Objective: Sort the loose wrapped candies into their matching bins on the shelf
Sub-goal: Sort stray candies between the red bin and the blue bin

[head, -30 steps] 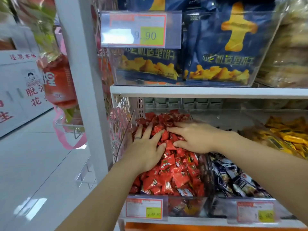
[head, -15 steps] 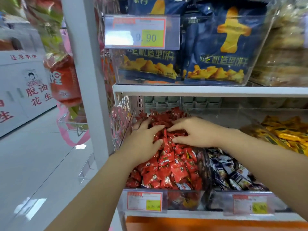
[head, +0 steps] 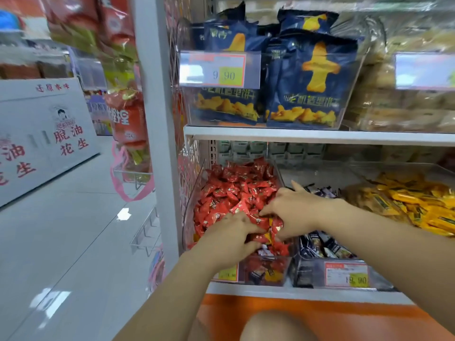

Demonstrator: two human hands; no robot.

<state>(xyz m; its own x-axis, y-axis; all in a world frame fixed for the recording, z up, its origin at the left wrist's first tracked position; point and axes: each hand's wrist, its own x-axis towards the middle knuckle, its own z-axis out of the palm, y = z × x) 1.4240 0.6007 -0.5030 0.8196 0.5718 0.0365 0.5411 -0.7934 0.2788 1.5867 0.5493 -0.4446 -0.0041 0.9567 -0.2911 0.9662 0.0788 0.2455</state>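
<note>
Both hands have come forward from the middle of the heap to the front edge of the left-end bin [head: 267, 269] on the lower shelf [head: 246, 289]. The left hand [head: 229, 239] and right hand [head: 293, 212], which lay spread flat before, now curl fingers and thumbs round a clump of red candies [head: 236, 193] between them. A yellow-wrapped piece [head: 270, 236] caught in that clump points roughly toward the shelf's back, while the red candies behind lie jumbled, their long axes running every way.
</note>
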